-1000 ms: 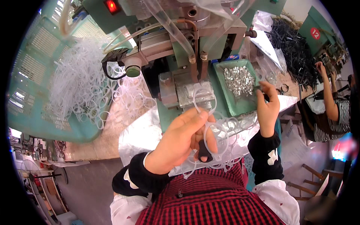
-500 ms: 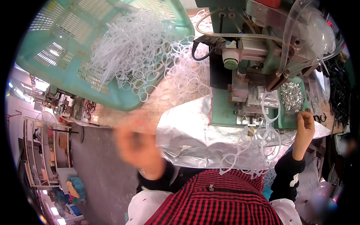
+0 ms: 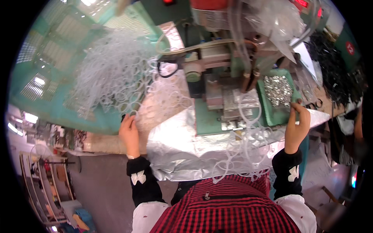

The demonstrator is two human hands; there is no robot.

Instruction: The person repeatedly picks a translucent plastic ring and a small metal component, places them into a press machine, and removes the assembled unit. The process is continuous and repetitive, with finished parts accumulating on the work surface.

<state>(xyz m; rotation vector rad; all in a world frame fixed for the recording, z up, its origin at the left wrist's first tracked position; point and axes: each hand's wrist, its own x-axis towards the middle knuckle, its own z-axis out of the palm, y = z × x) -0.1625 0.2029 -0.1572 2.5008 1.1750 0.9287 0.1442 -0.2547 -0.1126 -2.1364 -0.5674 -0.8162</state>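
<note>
My left hand [image 3: 129,136] is at the near rim of the green perforated basket [image 3: 50,112], fingers curled together beside the edge of a pile of clear plastic ring pieces [image 3: 116,70]. Something dark shows at its fingertips; what they hold, if anything, is too small to make out. On the right, my right hand [image 3: 297,128] has its fingertips drawn together at the right edge of a green tray [image 3: 278,116] of small shiny metal parts [image 3: 278,90]. Whether a part is between them is hidden. More joined clear rings [image 3: 252,139] hang over the work edge between my hands.
A bench machine [image 3: 213,89] with hoses and metal blocks stands in front, left of the tray. Silver foil [image 3: 171,143] covers the near table edge. A clear plastic bag [image 3: 278,23] hangs at the upper right; black strip-like parts [image 3: 326,64] are heaped beyond it.
My left hand has moved up and leftward to the basket rim, from a blur over the table edge. My right hand stays at the tray. The whole view has shifted and tilted.
</note>
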